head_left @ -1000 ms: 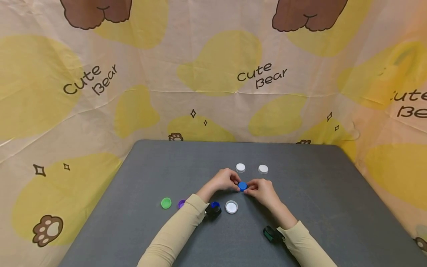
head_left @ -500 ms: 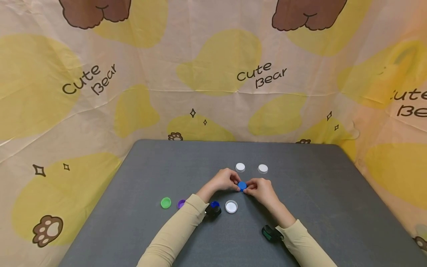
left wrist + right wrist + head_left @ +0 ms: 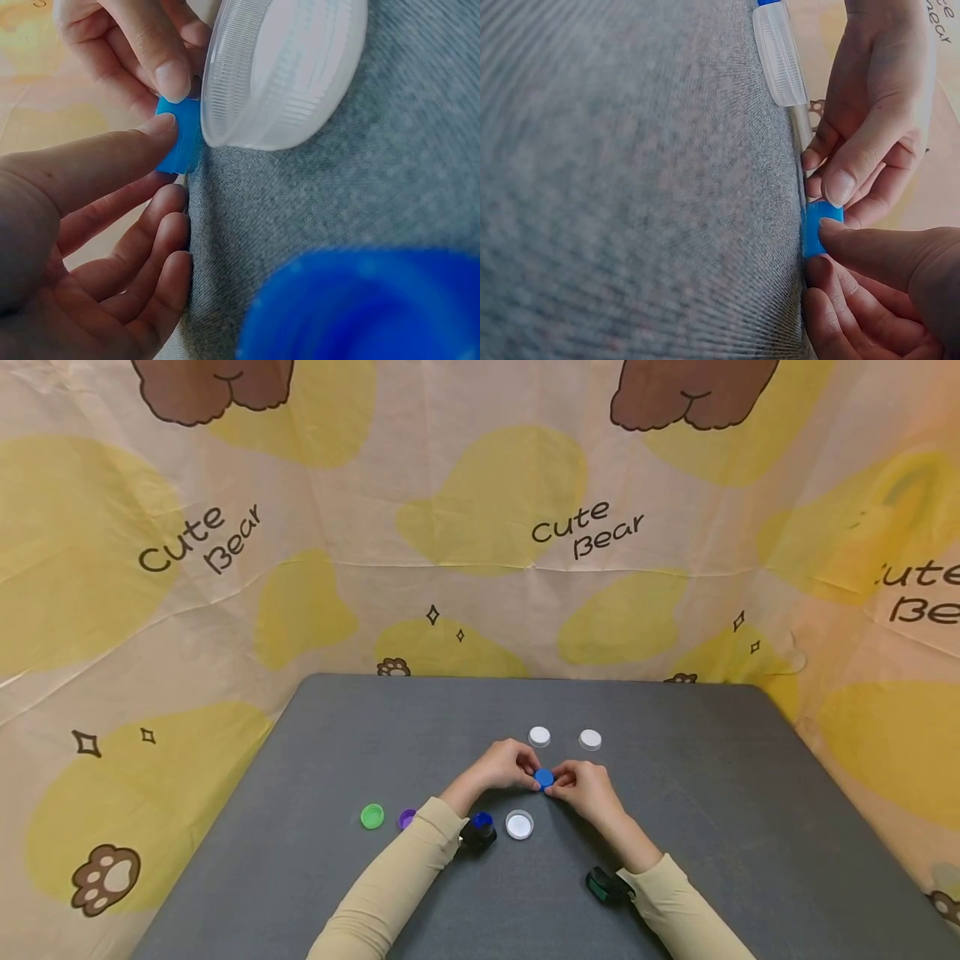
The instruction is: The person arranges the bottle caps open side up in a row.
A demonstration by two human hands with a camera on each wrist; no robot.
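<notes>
In the head view a small blue bottle cap (image 3: 543, 778) sits on the grey table between both hands. My left hand (image 3: 504, 767) pinches its left side; in the left wrist view the left thumb (image 3: 142, 146) presses against the blue wall. From the other side my right hand (image 3: 592, 790) pinches the same cap, and the right wrist view has both thumbs on it. The cap's lower edge is down at the cloth. Behind the hands lie two white lids (image 3: 539, 737) with clear rims. Nearer is another white lid (image 3: 519, 825), rim up.
Left of the left forearm lies a green cap (image 3: 372, 816). A purple cap (image 3: 407, 819) is partly covered by the left sleeve. A dark blue cap (image 3: 482, 819) peeks out behind the black wrist camera (image 3: 478, 837). The patterned cloth rises behind the grey table (image 3: 712, 760).
The right wrist has shifted slightly to the left. Both hands keep their hold on the blue bottle cap, which stays in place.
</notes>
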